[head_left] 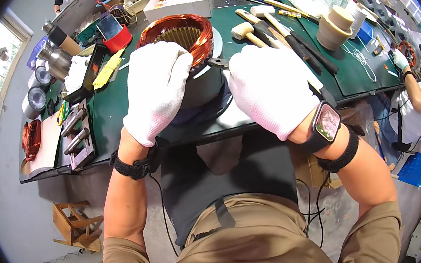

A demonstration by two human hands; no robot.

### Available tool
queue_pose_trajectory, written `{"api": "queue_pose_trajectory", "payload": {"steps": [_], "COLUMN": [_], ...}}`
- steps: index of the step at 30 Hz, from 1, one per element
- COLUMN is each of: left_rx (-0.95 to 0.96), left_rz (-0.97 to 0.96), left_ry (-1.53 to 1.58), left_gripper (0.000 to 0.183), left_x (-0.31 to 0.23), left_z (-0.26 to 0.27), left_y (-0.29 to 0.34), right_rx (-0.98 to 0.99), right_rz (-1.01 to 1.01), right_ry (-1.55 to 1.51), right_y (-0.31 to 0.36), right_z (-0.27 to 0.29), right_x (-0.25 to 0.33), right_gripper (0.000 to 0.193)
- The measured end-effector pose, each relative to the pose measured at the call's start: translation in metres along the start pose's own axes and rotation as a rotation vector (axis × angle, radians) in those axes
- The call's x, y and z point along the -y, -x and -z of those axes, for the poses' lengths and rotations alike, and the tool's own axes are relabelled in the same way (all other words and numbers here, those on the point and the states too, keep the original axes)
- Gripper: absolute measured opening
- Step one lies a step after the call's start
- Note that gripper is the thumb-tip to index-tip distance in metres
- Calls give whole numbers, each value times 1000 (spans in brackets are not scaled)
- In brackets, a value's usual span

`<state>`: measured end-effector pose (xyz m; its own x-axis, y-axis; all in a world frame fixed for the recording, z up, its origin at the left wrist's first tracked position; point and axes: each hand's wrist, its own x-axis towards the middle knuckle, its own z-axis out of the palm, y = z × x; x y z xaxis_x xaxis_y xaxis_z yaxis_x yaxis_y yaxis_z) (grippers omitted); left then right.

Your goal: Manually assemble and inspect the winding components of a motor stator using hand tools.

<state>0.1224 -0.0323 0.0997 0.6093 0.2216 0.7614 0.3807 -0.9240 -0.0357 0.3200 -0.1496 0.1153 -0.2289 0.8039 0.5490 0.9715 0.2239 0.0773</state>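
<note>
A motor stator (pixel 180 34) with orange copper windings stands upright on the green bench mat (pixel 115 105), right in front of me. My left hand (pixel 156 86), in a white glove, rests on the near left rim of the windings with fingers curled over them. My right hand (pixel 270 89), also gloved, is closed on a small metal tool (pixel 220 63) whose tip points at the stator's right side. A smartwatch (pixel 326 123) sits on my right wrist.
Several mallets (pixel 264 26) and dark-handled tools lie behind my right hand. A cardboard box (pixel 181 3), a red container (pixel 118 38), metal cylinders (pixel 78 129) and a yellow brush (pixel 107 70) crowd the left. Two other people work at the far left and right. A wooden stool (pixel 78 223) stands below.
</note>
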Motion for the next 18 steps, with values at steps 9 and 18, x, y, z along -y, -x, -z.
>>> {"api": "queue_pose_trajectory", "payload": {"steps": [9,18], "left_rx": [-58,68], "left_rz": [171,248], "left_ry": [107,307], "left_gripper": [10,22], "left_x": [10,28], "left_z": [-10,12], "left_y": [3,-6], "right_rx": [124,294], "right_rz": [112,-28], "right_ry": [-7,-93], "right_y": [-65,-3], "right_z": [39,46], "right_x": [-2,-33], "right_gripper": [18,31]}}
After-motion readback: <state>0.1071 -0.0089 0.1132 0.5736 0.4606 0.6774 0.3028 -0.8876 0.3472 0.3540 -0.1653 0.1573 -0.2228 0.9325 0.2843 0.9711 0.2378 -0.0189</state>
